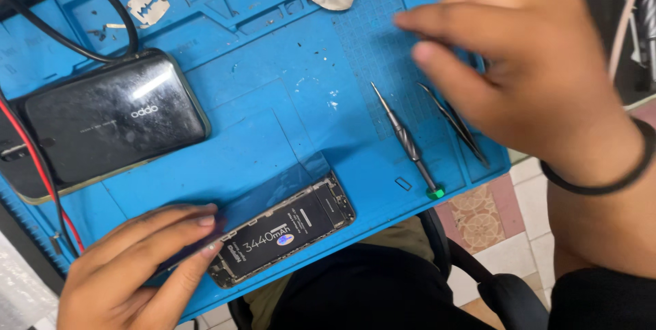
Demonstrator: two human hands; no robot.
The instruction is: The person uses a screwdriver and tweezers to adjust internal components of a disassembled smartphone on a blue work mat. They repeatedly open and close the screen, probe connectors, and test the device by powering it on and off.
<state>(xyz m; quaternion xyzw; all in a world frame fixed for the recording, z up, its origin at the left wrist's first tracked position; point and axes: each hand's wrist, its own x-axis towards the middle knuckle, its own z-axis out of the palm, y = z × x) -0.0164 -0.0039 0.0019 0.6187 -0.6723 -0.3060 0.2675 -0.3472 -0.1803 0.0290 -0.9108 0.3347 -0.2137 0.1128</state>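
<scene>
Left hand (130, 268) pins the opened black phone chassis (283, 234) flat; we keep open, empty right hand (533, 77) above steel tweezers (454, 124).

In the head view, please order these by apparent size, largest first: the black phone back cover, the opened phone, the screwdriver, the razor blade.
1. Black phone back cover
2. Opened phone, partly hidden by the left hand
3. Screwdriver
4. Razor blade

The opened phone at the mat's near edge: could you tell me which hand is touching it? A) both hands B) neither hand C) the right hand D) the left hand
D: the left hand rests its fingers on the opened phone, while the right hand is held above the blue mat.
</scene>
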